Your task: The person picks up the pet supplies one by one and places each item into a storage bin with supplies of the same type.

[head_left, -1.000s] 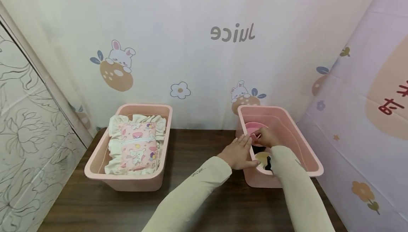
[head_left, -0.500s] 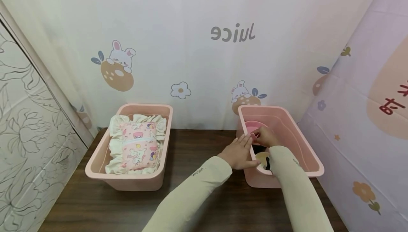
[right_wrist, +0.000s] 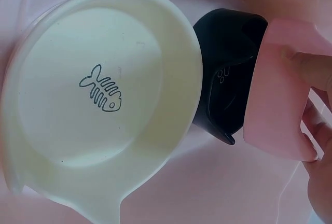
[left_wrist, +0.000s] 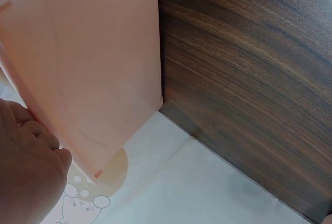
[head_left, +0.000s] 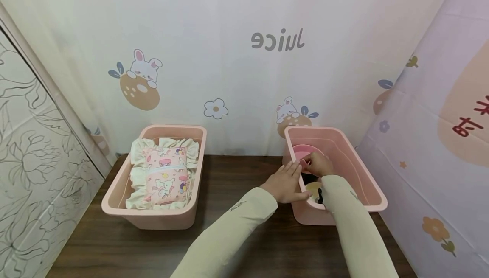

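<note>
My right hand [head_left: 320, 164] reaches into the right pink bin [head_left: 366, 172] and pinches a pink bowl [right_wrist: 277, 89] by its edge, thumb on one side. Beside it in the right wrist view sits a black bowl [right_wrist: 218, 73] with pointed ears and a paw mark inside. A cream bowl [right_wrist: 93, 86] with a fishbone drawing lies next to the black one. Another pink bowl [head_left: 305, 151] shows at the bin's far end. My left hand [head_left: 284, 183] rests on the bin's left rim, fingers straight and thumb spread towards the near corner.
A second pink bin [head_left: 126, 217] stands at the left, with a frilled cream cloth item [head_left: 139, 176] and a pink printed pouch [head_left: 166, 189] on top. Both bins stand on a dark wooden table [head_left: 237, 193]. Printed curtains [head_left: 229, 57] hang behind and to the right.
</note>
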Available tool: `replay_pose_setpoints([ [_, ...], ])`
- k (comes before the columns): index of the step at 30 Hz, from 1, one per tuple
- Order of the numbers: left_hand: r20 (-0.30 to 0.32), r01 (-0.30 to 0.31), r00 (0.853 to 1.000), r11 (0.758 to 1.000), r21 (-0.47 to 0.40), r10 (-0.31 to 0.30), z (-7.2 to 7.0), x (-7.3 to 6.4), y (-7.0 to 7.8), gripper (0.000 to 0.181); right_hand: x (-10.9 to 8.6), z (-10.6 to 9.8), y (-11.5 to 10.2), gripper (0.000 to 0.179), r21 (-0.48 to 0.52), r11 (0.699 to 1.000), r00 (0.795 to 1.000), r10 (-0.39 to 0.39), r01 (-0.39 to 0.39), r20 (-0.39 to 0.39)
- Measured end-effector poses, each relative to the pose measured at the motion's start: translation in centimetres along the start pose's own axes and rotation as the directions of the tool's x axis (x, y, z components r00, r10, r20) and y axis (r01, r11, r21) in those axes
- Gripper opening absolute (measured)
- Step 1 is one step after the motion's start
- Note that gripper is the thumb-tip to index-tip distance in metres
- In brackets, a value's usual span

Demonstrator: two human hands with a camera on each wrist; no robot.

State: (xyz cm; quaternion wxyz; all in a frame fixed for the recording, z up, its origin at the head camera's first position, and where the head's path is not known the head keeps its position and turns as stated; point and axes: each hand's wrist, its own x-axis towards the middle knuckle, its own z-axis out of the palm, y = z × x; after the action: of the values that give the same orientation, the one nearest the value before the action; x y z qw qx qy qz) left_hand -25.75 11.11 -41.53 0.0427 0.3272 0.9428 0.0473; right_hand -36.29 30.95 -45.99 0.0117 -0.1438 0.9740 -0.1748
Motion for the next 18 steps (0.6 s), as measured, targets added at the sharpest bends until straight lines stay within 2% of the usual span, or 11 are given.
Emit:
replay_pose_setpoints([
  [3,0.002,0.001,1.0,1.0,0.001,-0.001,-0.01,-0.01,-0.03,0.086,0.0,-0.05,0.06,0.015,-0.007,1.0,1.0,-0.004,0.004,-0.009],
  [8,-0.003,-0.002,1.0,1.0,-0.002,0.002,0.18,0.05,-0.11,0.086,-0.19,-0.21,-0.09,0.019,-0.013,0.999,0.999,0.036,-0.036,-0.021],
  [15,0.003,0.007,1.0,1.0,-0.012,-0.007,0.45,0.09,-0.04,0.088,-0.41,-0.22,-0.14,0.008,-0.102,0.994,0.999,0.039,-0.038,0.012],
  [18,0.005,0.007,1.0,1.0,-0.009,-0.007,0.43,0.11,0.0,0.088,-0.51,-0.27,-0.17,0.008,-0.105,0.994,0.999,0.038,-0.035,0.021],
])
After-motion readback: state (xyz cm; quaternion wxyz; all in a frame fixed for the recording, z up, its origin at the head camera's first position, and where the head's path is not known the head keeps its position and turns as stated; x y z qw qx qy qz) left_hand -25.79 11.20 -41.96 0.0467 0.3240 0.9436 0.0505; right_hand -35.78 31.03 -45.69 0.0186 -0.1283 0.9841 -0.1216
